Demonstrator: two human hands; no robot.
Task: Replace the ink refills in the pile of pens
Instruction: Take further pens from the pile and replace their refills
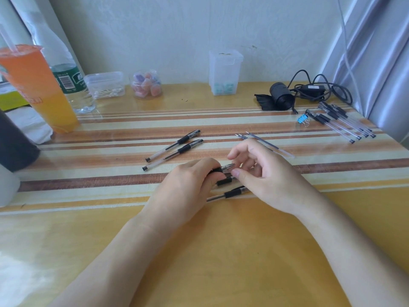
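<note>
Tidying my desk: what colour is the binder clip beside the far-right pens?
The binder clip is light blue; head view.

Striped table [110, 134], pens [174, 149], refills [263, 141], cup [37, 89]

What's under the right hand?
The nearest pen runs under the right hand; its tip is covered. The left hand grips a second pen, tip visible by the right thumb. Anything else beneath is hidden.

Your left hand [188, 182] grips a pen [226, 167] by its black grip, tip pointing right; your right hand [265, 173] curls just beside that tip (contact unclear). Two pens [186, 149] and loose refills [263, 141] lie beyond on the striped surface [221, 251].
</note>
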